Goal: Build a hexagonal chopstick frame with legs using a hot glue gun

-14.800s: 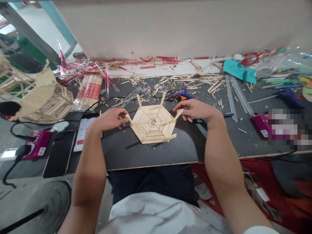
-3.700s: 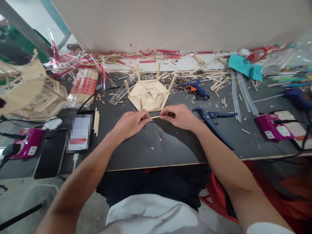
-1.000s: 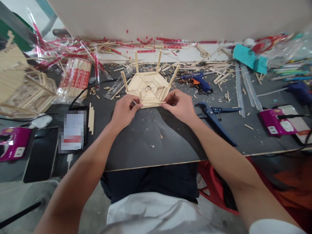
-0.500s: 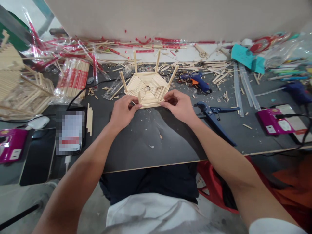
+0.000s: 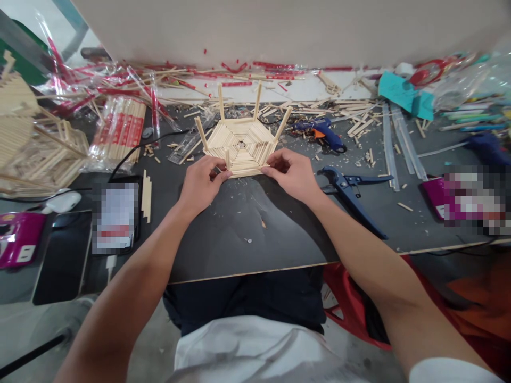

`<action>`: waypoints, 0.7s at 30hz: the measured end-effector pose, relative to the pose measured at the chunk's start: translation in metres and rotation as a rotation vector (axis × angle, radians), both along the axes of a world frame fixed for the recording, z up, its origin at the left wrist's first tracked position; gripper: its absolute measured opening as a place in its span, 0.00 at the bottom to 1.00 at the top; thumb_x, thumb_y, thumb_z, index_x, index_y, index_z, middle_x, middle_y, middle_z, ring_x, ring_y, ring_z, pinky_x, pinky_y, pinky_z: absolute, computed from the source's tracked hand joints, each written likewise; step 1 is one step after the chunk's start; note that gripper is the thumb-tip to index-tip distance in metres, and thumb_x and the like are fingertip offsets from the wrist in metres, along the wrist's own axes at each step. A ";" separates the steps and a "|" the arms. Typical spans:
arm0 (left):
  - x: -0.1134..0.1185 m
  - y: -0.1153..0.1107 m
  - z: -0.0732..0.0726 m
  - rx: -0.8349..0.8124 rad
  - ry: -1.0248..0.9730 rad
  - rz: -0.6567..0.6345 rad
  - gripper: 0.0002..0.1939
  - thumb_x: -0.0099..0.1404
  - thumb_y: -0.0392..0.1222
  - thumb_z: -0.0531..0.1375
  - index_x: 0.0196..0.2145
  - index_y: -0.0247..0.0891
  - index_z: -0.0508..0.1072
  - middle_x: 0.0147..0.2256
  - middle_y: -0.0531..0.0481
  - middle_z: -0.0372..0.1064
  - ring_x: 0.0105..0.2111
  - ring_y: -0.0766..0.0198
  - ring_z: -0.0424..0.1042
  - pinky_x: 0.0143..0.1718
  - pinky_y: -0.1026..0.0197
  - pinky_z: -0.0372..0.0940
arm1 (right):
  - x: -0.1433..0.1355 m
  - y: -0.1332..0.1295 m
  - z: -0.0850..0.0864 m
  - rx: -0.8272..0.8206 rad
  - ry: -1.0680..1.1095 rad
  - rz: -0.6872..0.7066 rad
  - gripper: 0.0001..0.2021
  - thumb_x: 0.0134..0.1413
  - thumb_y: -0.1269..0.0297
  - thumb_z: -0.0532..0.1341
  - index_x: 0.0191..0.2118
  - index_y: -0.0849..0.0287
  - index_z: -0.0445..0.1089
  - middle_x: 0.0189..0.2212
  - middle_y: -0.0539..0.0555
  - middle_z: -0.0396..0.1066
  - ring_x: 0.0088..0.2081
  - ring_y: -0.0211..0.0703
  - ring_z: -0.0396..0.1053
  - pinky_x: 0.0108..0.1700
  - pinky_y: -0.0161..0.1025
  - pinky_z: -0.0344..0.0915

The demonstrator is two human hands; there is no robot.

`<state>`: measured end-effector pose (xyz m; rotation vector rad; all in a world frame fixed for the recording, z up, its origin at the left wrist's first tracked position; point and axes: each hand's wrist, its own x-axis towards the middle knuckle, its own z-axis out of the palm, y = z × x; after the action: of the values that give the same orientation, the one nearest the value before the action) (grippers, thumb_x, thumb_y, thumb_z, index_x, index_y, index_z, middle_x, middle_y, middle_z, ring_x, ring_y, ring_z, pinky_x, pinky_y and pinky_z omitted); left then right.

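Observation:
A hexagonal frame of wooden sticks (image 5: 241,130) sits on the dark table, its floor built of nested rings and its corners carrying upright posts. At its near left corner, my left hand (image 5: 203,181) is closed, thumb and fingers pinching the front edge beside a short post. My right hand (image 5: 293,173) pinches the near right corner in the same manner. Between the two hands runs the frame's near edge, made of stacked sticks. The fingertips partly cover both near corners.
A blue pipe cutter (image 5: 353,197) lies right of my right hand, with a blue glue gun (image 5: 325,133) behind it. Clear glue sticks (image 5: 399,143) lie farther right. At left are a phone (image 5: 117,213), packaged chopsticks (image 5: 120,127) and another stick structure (image 5: 48,143). Stick offcuts litter the back.
Hardly anything differs. Both hands keep their pinch on the stick frame, which stays in the same place.

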<state>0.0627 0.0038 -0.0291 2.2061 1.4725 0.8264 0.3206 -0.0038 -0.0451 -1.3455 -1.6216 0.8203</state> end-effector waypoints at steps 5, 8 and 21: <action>0.001 -0.001 0.002 -0.007 0.008 0.007 0.03 0.67 0.37 0.67 0.38 0.38 0.76 0.37 0.50 0.77 0.32 0.64 0.72 0.40 0.61 0.67 | 0.000 0.000 0.002 -0.018 -0.039 -0.010 0.19 0.52 0.45 0.73 0.35 0.55 0.73 0.28 0.50 0.74 0.28 0.40 0.68 0.37 0.43 0.67; 0.001 -0.001 0.001 0.002 0.012 0.004 0.03 0.67 0.37 0.67 0.38 0.38 0.77 0.38 0.50 0.77 0.32 0.64 0.73 0.39 0.61 0.67 | -0.001 -0.002 0.003 -0.032 -0.050 -0.014 0.18 0.52 0.46 0.72 0.34 0.56 0.72 0.27 0.51 0.75 0.28 0.41 0.69 0.37 0.43 0.66; -0.012 -0.007 0.018 -0.101 0.175 0.017 0.11 0.71 0.39 0.64 0.50 0.38 0.76 0.46 0.45 0.79 0.41 0.56 0.77 0.48 0.55 0.69 | 0.012 -0.009 0.026 -0.094 -0.304 0.108 0.07 0.53 0.62 0.72 0.31 0.57 0.77 0.31 0.51 0.76 0.28 0.38 0.66 0.37 0.40 0.63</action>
<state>0.0511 -0.0035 -0.0116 2.2407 1.5777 0.5628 0.3323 -0.0126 -0.0195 -1.5165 -1.9249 0.7923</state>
